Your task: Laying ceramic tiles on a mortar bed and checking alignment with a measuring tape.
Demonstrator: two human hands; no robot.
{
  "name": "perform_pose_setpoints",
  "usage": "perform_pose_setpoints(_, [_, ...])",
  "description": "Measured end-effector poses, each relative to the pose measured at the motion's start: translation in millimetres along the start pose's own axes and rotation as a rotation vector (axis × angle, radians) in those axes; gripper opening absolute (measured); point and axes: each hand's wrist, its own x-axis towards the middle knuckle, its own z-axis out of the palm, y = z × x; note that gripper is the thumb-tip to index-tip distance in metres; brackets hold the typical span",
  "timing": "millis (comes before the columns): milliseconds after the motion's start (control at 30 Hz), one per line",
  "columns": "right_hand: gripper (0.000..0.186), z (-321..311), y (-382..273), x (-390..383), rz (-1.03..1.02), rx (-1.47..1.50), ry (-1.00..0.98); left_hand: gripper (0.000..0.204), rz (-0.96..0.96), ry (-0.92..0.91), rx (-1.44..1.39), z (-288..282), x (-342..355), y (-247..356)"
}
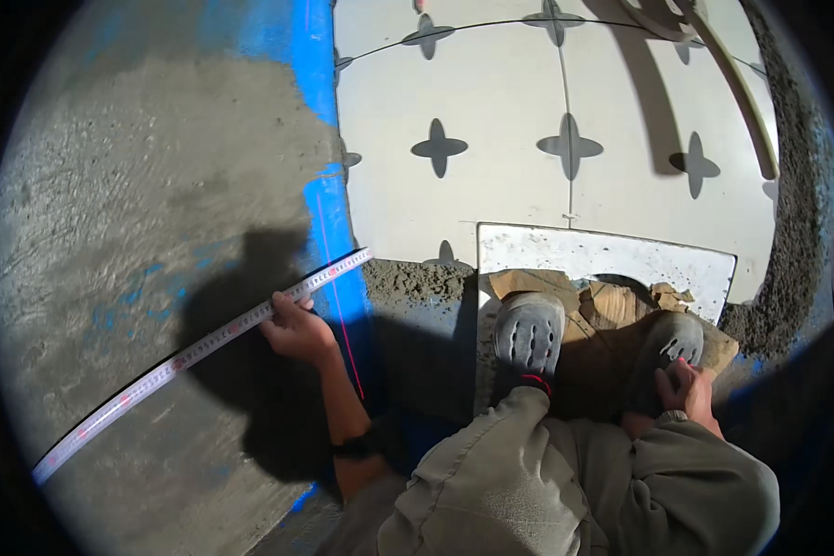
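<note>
My left hand (296,329) is closed on a white tape measure blade (204,347), gripping it by its lower edge. The blade slants from the lower left up to the near left corner of the pale floor tiles (500,83), where its upper end lies over the blue strip (338,218). My right hand (690,394) is low beside the toe of my right grey shoe (674,345). Its fingers are curled together, and whatever they may hold is hidden.
Both shoes stand on torn brown cardboard (612,310) over a white slab (612,246). Rough mortar (422,281) borders the tiles at the near and right edges. Grey concrete (157,185) spreads at left. A curved pale strip (737,83) lies at upper right. A red laser line (345,324) crosses the blue.
</note>
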Motion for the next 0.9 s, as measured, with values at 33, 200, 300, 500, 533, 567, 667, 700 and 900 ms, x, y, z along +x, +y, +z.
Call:
perform_pose_setpoints(33, [0.021,1.1,0.9,1.9,0.004,0.016,-0.008,0.031,0.051,-0.043,-0.038,-3.3,-10.6,17.4])
perform_pose_setpoints(200, [0.025,-0.6,-1.4,7.5,-0.036,0.027,0.005,0.027,0.278,-0.230,-0.029,-18.2,-77.6,71.1])
perform_pose_setpoints(300, [0.026,-5.2,-1.7,6.4,-0.028,0.041,0.010,0.026,0.340,-0.328,-0.043,-13.7,-108.8,91.9])
perform_pose_setpoints(500, [0.023,-4.2,-1.5,3.8,-0.033,0.060,0.003,0.024,0.344,-0.346,-0.085,-14.6,-125.5,97.1])
perform_pose_setpoints(533, [0.023,-3.5,-0.2,3.0,-0.026,0.066,0.003,0.024,0.364,-0.329,-0.083,-13.7,-127.9,98.7])
perform_pose_setpoints(567, [0.023,-4.8,1.2,2.5,-0.021,0.081,-0.001,0.024,0.365,-0.338,-0.086,-11.3,-129.9,99.1])
perform_pose_setpoints(667, [0.023,-4.4,4.8,1.4,-0.027,0.103,0.012,0.023,0.390,-0.336,-0.128,-7.5,-133.2,96.8])
perform_pose_setpoints(700, [0.024,-5.2,3.2,2.6,-0.030,0.094,0.010,0.023,0.382,-0.320,-0.139,-8.1,-132.7,96.2])
perform_pose_setpoints(900, [0.025,-3.2,4.5,3.7,-0.019,0.063,0.002,0.023,0.394,-0.320,-0.094,-9.4,-130.5,94.5])
